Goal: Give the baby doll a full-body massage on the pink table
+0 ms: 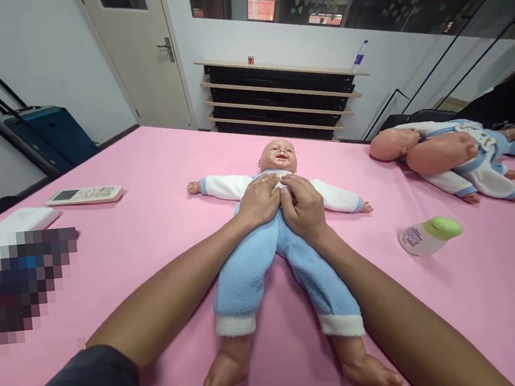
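Note:
A baby doll [281, 155] lies on its back on the pink table cover, head away from me and arms spread. It wears a light blue and white fleece romper [246, 272] with white cuffs at the ankles, and its feet are bare. On the doll's chest, my left hand [262, 200] has its fingertips drawn together on the romper's front. My right hand [304, 206] meets it there, fingers curled and pinching the same cloth. The bit of cloth between the fingertips is mostly hidden by my hands.
Right of the doll stands a white bottle with a green cap [443, 228]. More dolls [438, 150] lie at the far right. To the left are a remote-like device [86, 196], a white box [25, 219] and a pixelated object. Behind the table [155, 160] is a low shelf [279, 89].

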Demonstrator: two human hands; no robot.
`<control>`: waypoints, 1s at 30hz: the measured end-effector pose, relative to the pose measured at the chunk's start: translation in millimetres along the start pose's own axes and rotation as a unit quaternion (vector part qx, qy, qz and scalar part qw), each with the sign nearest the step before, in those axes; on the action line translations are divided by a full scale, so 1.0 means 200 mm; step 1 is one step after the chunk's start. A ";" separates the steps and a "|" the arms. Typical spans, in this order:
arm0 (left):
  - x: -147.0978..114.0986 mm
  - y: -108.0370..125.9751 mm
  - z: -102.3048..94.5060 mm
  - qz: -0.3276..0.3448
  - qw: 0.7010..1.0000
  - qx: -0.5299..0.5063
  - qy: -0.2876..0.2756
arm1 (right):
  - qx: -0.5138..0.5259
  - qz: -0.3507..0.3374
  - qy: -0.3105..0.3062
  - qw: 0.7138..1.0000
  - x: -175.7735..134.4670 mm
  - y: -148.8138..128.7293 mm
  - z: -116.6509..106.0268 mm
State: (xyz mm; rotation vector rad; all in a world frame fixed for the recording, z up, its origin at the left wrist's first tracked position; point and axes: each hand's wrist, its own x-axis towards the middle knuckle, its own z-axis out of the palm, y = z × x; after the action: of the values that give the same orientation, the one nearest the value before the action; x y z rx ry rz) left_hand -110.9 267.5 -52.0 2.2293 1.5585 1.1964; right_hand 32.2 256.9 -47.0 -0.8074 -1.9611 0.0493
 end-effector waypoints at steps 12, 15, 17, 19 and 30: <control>-0.02 -0.05 0.03 -0.001 0.993 -0.010 0.115 | -0.014 -0.014 -0.176 0.984 0.04 0.06 0.03; -0.04 0.01 -0.01 0.062 0.994 -0.014 0.092 | -0.016 -0.003 -0.176 0.984 0.05 0.07 0.04; -0.05 0.04 -0.02 0.097 0.993 -0.015 0.067 | -0.023 0.011 -0.166 0.986 0.05 0.09 0.05; -0.05 0.06 -0.04 0.124 0.992 -0.014 0.036 | -0.034 0.027 -0.163 0.986 0.05 0.10 0.05; -0.02 0.01 -0.01 0.110 0.993 -0.016 -0.045 | -0.078 0.163 -0.083 0.980 0.03 0.08 0.04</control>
State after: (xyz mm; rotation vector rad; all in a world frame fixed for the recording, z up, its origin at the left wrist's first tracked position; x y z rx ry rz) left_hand -110.8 261.9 -52.4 2.4476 1.2781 1.1453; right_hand 33.7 275.0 -52.8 -1.2593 -1.9855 0.1635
